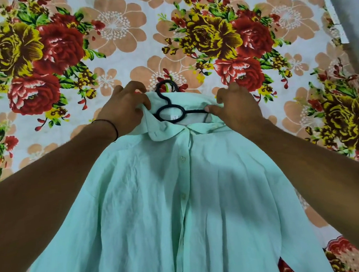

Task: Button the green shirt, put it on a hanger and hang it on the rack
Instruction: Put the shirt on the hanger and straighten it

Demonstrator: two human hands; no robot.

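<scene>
The shirt lies front up and buttoned, spreading from between the two hands down towards the person. A black hanger sits in its neck, hook poking out past the collar, between the hands. The left hand pinches the collar's edge just beside the hanger's ring. The right hand grips the cloth on the other side, thumb against the hanger's arm. A floral sheet lies under it all.

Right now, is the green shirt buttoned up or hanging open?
Buttoned, as far as shows: on the green shirt the front edges meet in one closed line, two buttons fastened. The hem is out of view.
</scene>
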